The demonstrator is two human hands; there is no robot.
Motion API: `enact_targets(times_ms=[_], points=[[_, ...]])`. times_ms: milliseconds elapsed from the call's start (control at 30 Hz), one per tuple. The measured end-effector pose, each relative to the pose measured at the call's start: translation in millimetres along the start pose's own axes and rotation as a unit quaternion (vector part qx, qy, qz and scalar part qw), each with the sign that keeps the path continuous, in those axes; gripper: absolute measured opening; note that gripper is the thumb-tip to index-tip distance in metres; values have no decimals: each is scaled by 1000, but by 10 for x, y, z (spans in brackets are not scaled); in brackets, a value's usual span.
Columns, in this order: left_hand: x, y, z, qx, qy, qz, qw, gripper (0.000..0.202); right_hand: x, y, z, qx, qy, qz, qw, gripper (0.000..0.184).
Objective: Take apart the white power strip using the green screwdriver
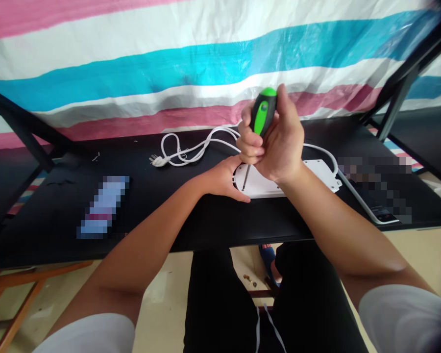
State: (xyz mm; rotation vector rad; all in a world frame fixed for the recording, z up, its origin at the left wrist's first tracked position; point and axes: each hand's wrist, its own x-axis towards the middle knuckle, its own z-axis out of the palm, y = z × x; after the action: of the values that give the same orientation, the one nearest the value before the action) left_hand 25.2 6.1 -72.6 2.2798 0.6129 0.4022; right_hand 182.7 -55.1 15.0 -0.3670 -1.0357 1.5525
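I see the white power strip point(316, 179) lying flat near the table's point(169, 215) front edge, right of centre, its cord point(191, 149) looping away to the far left. My left hand point(224, 179) is pressed flat on its left end; my right hand point(275, 142) is clenched round the green-and-black screwdriver point(261, 117), tip down on the strip. I judge a screw is being worked; next calls for steady downward pressure while turning.

I see the power strip point(316, 179) on the table point(150, 215), its cable point(191, 149) coiled behind-left, my 2 hands over its left end.
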Motion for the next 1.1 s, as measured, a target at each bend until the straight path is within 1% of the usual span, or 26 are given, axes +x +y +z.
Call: enact_targets(times_ms=[133, 233, 333, 367, 433, 533, 633, 700, 800, 900, 967, 1033, 1100], points=[[4, 4, -7, 8, -4, -2, 1000, 114, -15, 72, 55, -9, -31, 3, 999, 69], [-7, 37, -26, 24, -8, -16, 1000, 110, -47, 112, 110, -28, -46, 1, 999, 65], [-24, 64, -44, 30, -34, -45, 998, 96, -79, 114, 161, -67, -45, -2, 997, 54], [-28, 67, -47, 34, -38, -49, 998, 94, -83, 106, 169, -82, -39, -7, 996, 53], [-30, 69, -49, 43, -34, -46, 997, 96, -80, 85, 169, -100, -31, -20, 994, 55], [-24, 85, -52, 34, -30, -37, 998, 99, -65, 61, 147, -75, -50, -32, 995, 59], [-18, 115, -62, 10, -42, -34, 998, 91, -74, 58, 142, -30, -64, -21, 997, 54], [-15, 121, -67, 6, -42, -32, 999, 88, -88, 65, 151, -33, -56, -28, 997, 52], [-11, 89, -64, 14, -41, -25, 999, 95, -90, 76, 156, -54, -53, -42, 996, 52], [-11, 46, -53, 37, -43, -35, 998, 113, -61, 76, 126, -59, -52, -47, 996, 54], [-15, 36, -47, 52, -38, -46, 997, 121, -39, 65, 89, -68, -51, -40, 996, 55], [-22, 48, -45, 60, -33, -52, 996, 122, -24, 47, 47, -67, -63, -32, 995, 52], [-28, 71, -47, 60, -31, -57, 996, 119, -20, 22, 10, -50, -90, -28, 994, 48]])
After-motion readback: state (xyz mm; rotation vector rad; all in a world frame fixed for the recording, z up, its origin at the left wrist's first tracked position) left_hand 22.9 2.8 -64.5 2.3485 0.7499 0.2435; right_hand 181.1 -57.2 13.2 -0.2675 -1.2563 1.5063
